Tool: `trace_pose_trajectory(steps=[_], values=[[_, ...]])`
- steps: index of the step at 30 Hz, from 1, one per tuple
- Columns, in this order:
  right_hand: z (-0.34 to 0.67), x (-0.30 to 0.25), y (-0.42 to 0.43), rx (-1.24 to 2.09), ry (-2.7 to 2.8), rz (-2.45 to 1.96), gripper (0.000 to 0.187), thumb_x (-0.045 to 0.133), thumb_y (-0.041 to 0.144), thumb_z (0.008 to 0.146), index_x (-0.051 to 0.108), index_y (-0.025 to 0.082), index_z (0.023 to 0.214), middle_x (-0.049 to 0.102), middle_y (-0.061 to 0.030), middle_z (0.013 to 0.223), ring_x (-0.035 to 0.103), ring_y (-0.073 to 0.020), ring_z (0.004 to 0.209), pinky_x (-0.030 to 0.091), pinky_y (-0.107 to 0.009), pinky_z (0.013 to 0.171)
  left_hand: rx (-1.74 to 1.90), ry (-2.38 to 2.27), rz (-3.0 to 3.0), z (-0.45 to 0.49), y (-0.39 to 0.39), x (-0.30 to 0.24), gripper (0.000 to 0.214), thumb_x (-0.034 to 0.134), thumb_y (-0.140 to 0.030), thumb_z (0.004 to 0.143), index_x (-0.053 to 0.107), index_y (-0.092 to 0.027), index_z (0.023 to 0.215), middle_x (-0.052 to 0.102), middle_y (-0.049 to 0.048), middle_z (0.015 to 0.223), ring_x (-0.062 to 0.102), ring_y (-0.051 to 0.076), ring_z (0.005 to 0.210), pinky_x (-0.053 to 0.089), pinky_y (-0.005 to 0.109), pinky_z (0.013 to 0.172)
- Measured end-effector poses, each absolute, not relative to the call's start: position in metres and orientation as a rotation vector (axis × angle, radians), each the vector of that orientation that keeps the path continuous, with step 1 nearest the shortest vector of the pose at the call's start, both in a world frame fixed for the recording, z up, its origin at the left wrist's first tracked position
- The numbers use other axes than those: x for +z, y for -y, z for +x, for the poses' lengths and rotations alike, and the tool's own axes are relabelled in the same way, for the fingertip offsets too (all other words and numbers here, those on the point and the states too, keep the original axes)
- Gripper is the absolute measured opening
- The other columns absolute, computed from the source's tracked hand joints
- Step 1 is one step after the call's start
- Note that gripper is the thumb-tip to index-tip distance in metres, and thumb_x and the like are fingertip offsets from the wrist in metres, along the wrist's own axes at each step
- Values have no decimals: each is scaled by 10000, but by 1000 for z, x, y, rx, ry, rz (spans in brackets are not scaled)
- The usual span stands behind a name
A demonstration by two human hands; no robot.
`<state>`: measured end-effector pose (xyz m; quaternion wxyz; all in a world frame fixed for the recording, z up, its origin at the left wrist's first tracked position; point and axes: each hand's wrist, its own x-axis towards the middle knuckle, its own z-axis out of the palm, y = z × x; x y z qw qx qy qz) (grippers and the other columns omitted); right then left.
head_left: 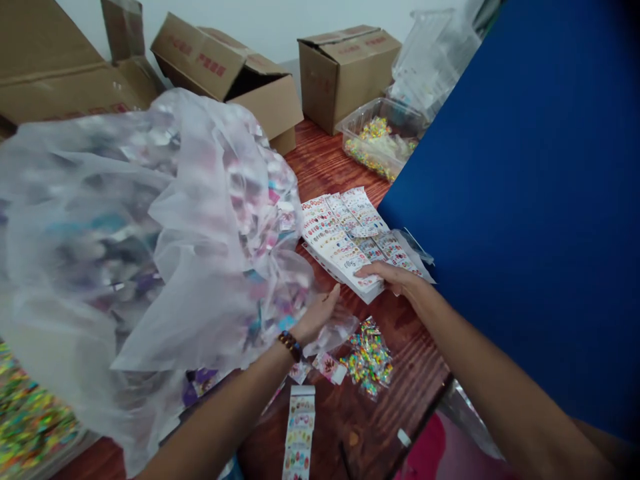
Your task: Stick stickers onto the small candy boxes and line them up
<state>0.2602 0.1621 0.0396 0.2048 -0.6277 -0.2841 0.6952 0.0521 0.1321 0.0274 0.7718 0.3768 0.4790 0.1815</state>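
Note:
My right hand grips the near corner of a stack of printed sticker sheets, its thumb on top and its other fingers mostly hidden. More sticker sheets lie fanned out beside the stack. My left hand, with a beaded bracelet on the wrist, is against the side of a large translucent bag full of small colourful packets. Its visible fingers are stretched out and hold nothing. Just below both hands is a pile of tiny clear packets with bright pieces. Small printed packets lie next to it.
Open cardboard boxes and another box stand along the back. A clear tub holds more bright packets. A blue panel closes off the right side. A strip of sticker sheets lies in front on the wooden table.

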Motion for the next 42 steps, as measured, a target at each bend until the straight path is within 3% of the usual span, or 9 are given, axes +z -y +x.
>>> trace_pose_trajectory(steps=[3,6,11,15,24,29,33,38,42], values=[[256,49,-166,2050,690,-1764,274,668,309,657,682,133,867,709,-68,746,625,-205,644,497,-300,586,417,-910,463,85,-119,-7,691,222,-712,825,584,-138,953,636,237,1037,636,298,998,521,457,839],[255,55,-163,2044,718,-1723,292,669,291,652,685,115,886,715,-77,793,627,-200,660,496,-296,601,564,-844,209,106,-133,-31,736,128,-708,830,507,-143,1109,558,219,1228,617,259,1050,510,414,883],[267,55,-142,2014,791,-1709,346,696,281,631,673,123,938,718,-77,835,639,-202,691,507,-305,641,766,-756,-24,118,-171,-46,593,293,-645,861,522,-189,1164,564,118,1273,571,237,1116,494,374,919],[278,53,-121,1962,852,-1711,450,705,263,617,639,155,1049,715,-62,887,645,-205,717,503,-304,639,795,-701,-94,118,-180,-46,530,417,-600,847,560,-181,1139,611,112,1206,583,259,1082,486,429,923],[281,82,-97,1984,870,-1691,383,684,270,609,639,174,976,690,-36,803,615,-193,655,463,-275,552,850,-714,-168,122,-160,-42,471,505,-538,838,553,-184,1145,647,94,1150,581,254,1099,493,408,935],[299,90,-82,2009,1054,-1771,560,689,261,629,565,202,1171,694,-49,895,629,-220,703,461,-286,554,863,-727,-121,108,-161,-43,539,509,-607,805,541,-214,1172,643,83,1164,589,248,1095,498,418,932],[306,77,-64,1879,1282,-1959,704,731,236,591,494,201,1253,676,-72,1023,625,-263,852,471,-315,656,818,-735,-41,105,-164,-41,570,528,-622,783,582,-183,1142,648,114,1165,608,277,1073,498,449,928],[293,59,-49,1637,1465,-2045,755,712,233,605,430,167,1302,649,-94,1098,609,-263,932,451,-359,787,869,-813,83,113,-186,-41,434,723,-384,718,623,-172,1083,696,92,1078,648,245,1014,488,392,965],[273,42,-61,1541,1414,-2070,803,725,263,600,405,173,1330,639,-106,1139,608,-269,963,449,-372,817,902,-871,175,104,-219,-43,402,755,-282,685,641,-150,1047,724,96,989,671,248,959,498,402,957]])
